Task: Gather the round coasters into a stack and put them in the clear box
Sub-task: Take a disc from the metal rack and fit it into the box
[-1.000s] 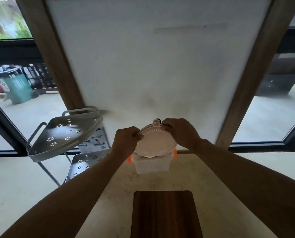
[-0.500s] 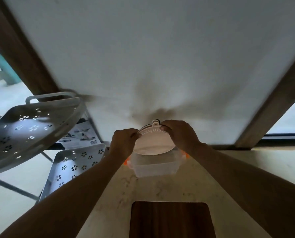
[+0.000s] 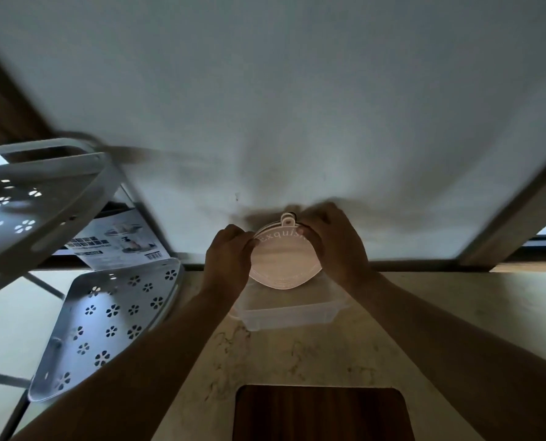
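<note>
- Head view, progress: the gathering looks done. The stack of round coasters (image 3: 284,261) is held on edge between both hands, tilted, its face toward the camera with lettering on it and a small hanging tab at its 12 o'clock. More than one rim shows by the tab, but the count cannot be told.
- The left hand (image 3: 228,261) is curled tight on the stack's edge at 9 o'clock; the right hand (image 3: 336,241) clasps it from 2 to 3 o'clock. Both are closed on the coasters, neither spread wide.
- The clear box (image 3: 289,315) sits open on the pale marble counter (image 3: 329,354), directly at 6 o'clock of the stack. The stack's bottom edge is at the box mouth; whether it has passed the rim I cannot tell. No lid is in sight.
- What is left, as I judge it: lower the stack inside, probably laying it flat, and let go.
- Surroundings: a dark wooden board (image 3: 322,415) lies at 6 o'clock of the box, apart from it. A grey perforated rack (image 3: 106,316) stands off the counter at 9 o'clock, with a printed carton (image 3: 122,243) behind it. A white wall (image 3: 281,106) rises at 12 o'clock.
- Nothing lies between stack and box; the wall close behind leaves little room for tipping the stack backwards.
</note>
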The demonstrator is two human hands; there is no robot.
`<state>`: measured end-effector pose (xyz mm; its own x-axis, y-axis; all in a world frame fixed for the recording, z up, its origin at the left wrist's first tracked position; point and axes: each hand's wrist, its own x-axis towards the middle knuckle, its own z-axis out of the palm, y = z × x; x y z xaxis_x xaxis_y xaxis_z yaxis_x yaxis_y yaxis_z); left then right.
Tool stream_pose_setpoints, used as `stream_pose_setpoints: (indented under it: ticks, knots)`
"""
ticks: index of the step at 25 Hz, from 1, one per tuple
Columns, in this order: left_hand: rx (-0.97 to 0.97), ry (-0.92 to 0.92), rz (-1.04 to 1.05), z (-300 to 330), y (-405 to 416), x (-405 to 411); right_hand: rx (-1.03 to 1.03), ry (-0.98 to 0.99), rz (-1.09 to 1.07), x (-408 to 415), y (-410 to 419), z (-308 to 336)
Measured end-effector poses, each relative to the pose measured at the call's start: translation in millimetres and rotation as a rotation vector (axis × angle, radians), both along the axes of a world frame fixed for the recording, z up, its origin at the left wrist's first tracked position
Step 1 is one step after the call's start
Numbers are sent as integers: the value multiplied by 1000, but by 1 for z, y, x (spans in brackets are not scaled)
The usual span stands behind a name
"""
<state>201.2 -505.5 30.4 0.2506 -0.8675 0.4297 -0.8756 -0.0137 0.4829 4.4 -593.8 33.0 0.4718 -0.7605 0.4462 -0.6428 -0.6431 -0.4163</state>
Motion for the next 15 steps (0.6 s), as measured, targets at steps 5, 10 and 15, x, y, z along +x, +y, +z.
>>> stream_pose_setpoints:
  ticks: [5, 10, 15]
  knots:
    - [-26, -22, -2, -2, 1, -4, 51, -76, 2, 0, 1, -2]
    - [1, -65, 33, -2, 1, -4, 127, 11, -54, -7, 3, -3]
    - [57, -187, 45, -2, -1, -9, 76, 133, -199, -13, 8, -8]
